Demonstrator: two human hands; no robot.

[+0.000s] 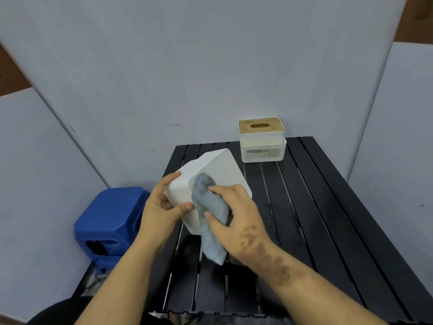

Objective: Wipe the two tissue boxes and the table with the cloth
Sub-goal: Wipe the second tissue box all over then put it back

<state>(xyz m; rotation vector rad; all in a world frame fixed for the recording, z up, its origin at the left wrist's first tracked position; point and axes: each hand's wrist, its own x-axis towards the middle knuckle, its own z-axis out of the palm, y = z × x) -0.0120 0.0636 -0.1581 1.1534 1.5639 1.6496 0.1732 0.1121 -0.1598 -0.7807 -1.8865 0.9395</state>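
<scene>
Wiping the first white tissue box (218,165), held tilted above the black slatted counter (328,207): left hand (161,207) grips its corner, right hand (234,212) presses the grey-blue cloth (210,207) on it. Next likely: the bamboo-lidded tissue box (262,141), far corner, unobstructed. A blue stool (110,216) stands beside.

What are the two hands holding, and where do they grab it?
The left hand grips the white tissue box by its near corner. The right hand holds the blue-grey cloth around its middle, pressed against the box.
</scene>
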